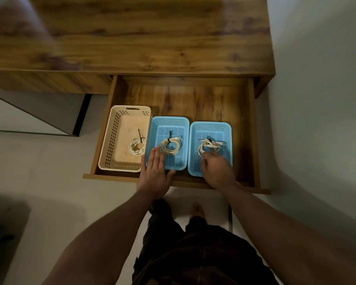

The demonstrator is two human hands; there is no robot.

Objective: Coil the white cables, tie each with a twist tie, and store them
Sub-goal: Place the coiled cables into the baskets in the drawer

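An open wooden drawer (214,95) holds three baskets in a row. The beige basket (111,138) on the left contains a coiled white cable (136,147) bound with a black tie. The middle blue basket (169,122) holds a second tied coil (171,146). My left hand (155,171) lies flat with straight fingers over this basket's near left corner, just beside that coil. The right blue basket (212,126) holds a third tied coil (211,144). My right hand (217,168) reaches into it, its fingers curled on the coil's near edge and hiding that part.
The drawer sticks out from a wooden desk (144,38) toward me, its front edge (111,177) at my wrists. A pale wall stands on the right and a pale floor (39,165) lies to the left. The drawer's back half is bare wood.
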